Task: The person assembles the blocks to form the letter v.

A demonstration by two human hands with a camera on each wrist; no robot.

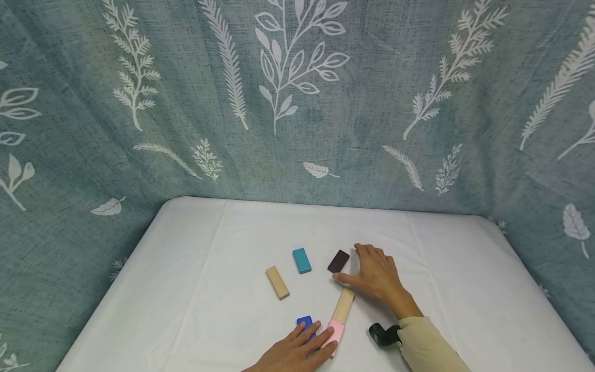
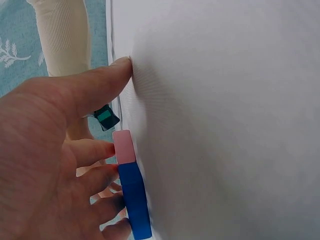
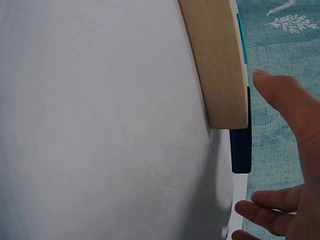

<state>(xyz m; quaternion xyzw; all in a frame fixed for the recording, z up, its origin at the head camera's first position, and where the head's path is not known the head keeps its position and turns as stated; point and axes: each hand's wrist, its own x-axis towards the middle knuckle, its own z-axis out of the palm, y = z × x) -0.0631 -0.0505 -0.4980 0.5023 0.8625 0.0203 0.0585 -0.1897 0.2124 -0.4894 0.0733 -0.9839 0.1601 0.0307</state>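
Note:
In the head view my left hand (image 1: 297, 351) lies over a pink block (image 1: 335, 330) and a blue block (image 1: 304, 322), fingers spread and fingertips touching them. The left wrist view shows those fingertips against the pink block (image 2: 124, 146) and blue block (image 2: 135, 200), the thumb held apart. A wooden block (image 1: 344, 306) lies end to end with the pink one. My right hand (image 1: 378, 274) is spread beside a dark block (image 1: 338, 261), thumb near its lower end, holding nothing. In the right wrist view the dark block (image 3: 241, 150) shows behind the wooden block (image 3: 217, 70).
A teal block (image 1: 302, 261) and another wooden block (image 1: 277, 282) lie on the white table (image 1: 223, 330) to the left of the dark one. A black curved object (image 1: 384, 335) is beside the right sleeve. A patterned curtain (image 1: 353, 103) hangs behind the table.

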